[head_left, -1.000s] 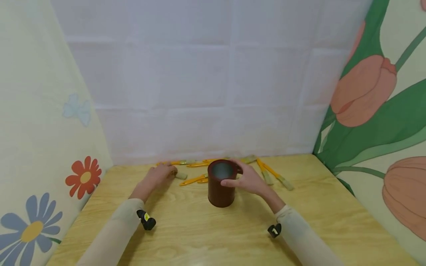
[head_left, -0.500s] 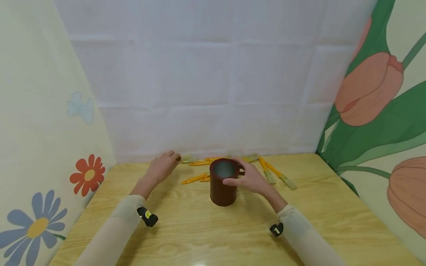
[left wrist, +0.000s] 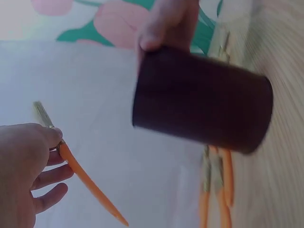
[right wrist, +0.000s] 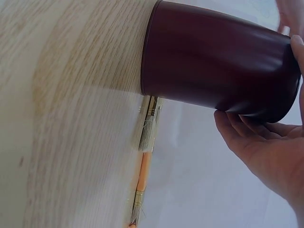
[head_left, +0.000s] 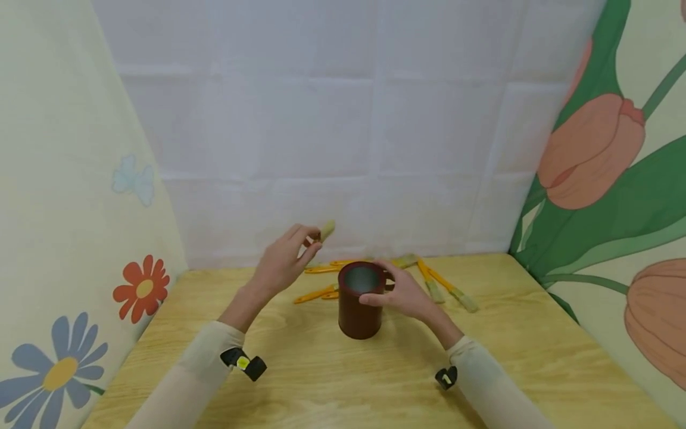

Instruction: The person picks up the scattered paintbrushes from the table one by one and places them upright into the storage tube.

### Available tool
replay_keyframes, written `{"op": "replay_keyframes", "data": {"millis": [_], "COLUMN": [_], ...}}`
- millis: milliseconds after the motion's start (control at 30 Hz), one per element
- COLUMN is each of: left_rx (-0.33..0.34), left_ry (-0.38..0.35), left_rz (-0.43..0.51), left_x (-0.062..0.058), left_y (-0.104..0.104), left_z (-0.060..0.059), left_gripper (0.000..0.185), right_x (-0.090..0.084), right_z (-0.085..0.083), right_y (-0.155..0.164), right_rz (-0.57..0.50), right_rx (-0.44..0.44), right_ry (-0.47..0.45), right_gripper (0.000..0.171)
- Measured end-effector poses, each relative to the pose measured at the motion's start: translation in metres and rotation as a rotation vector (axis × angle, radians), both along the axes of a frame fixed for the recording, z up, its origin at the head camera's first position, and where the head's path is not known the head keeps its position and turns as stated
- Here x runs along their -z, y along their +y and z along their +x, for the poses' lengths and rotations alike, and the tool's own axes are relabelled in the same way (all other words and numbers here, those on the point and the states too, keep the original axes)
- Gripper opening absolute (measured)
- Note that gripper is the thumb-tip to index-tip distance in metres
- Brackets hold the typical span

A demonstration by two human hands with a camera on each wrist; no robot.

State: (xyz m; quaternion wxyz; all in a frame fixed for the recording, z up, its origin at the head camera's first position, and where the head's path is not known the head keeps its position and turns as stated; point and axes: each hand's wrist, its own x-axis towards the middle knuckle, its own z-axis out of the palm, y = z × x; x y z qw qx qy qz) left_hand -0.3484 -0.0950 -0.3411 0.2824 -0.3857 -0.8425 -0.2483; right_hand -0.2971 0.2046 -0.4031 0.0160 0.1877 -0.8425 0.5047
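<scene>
My left hand (head_left: 284,259) pinches a paintbrush (left wrist: 88,183) near its metal band, up in front of the white backdrop. Pale bristles (head_left: 328,230) point upward, and the orange handle slants down below the fingers in the left wrist view. A dark red mug (head_left: 360,313) with a side handle stands upright on the table, a little to the right of that hand. My right hand (head_left: 404,292) grips the mug at its upper right, with the thumb across the near side and the fingers around the back. The mug's bottom inside is hidden from the head view.
Several orange-handled paintbrushes lie on the wooden table (head_left: 300,369) behind and beside the mug, including one brush (head_left: 316,294) to its left and another brush (head_left: 452,288) to its right. A white cloth (head_left: 321,119) hangs behind, with flowered sheets at both sides.
My left hand has risen from the left of the tabletop and moved right, lifting the paintbrush toward the mug with its bristles now upward. My right hand and the mug stay in place.
</scene>
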Motion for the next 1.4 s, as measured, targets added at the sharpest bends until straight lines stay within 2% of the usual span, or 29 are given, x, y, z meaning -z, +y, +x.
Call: {"op": "replay_keyframes", "data": {"millis": [100,300,400,500,600,833,1067,1300,1400], "left_rx": [0.074,0.255,0.311,0.336,0.340,0.341,0.307,0.216,0.227], "left_ry": [-0.014,0.055,0.047,0.025,-0.018,-0.204,-0.306,-0.273,-0.285], "left_rz": [0.043,0.143,0.193,0.219,0.236,0.287,0.292,0.230,0.219], "left_x": [-0.014,-0.035,-0.039,-0.038,-0.032,-0.005,0.018,0.037,0.042], "left_y": [0.011,0.033,0.042,0.048,0.052,0.052,0.049,0.044,0.042], "left_z": [0.014,0.039,0.048,0.051,0.050,0.040,0.028,0.015,0.012], "left_gripper": [0.026,0.025,0.024,0.024,0.024,0.022,0.020,0.013,0.013], "right_x": [-0.004,0.000,0.000,0.000,0.000,0.000,0.001,0.001,0.002], "right_z": [0.002,0.001,0.001,0.001,0.001,0.001,-0.001,-0.001,0.000], "right_y": [-0.002,0.000,0.000,0.001,0.001,0.000,0.001,0.001,0.002], "right_rz": [-0.008,-0.006,-0.004,0.003,0.013,0.011,0.002,-0.013,-0.009], "right_rx": [-0.012,-0.020,-0.013,-0.003,0.006,-0.010,-0.027,-0.041,-0.039], "right_ry": [-0.006,0.021,0.033,0.041,0.054,0.057,0.061,0.051,0.056], "right_gripper": [0.091,0.091,0.090,0.090,0.092,0.091,0.086,0.086,0.088]}}
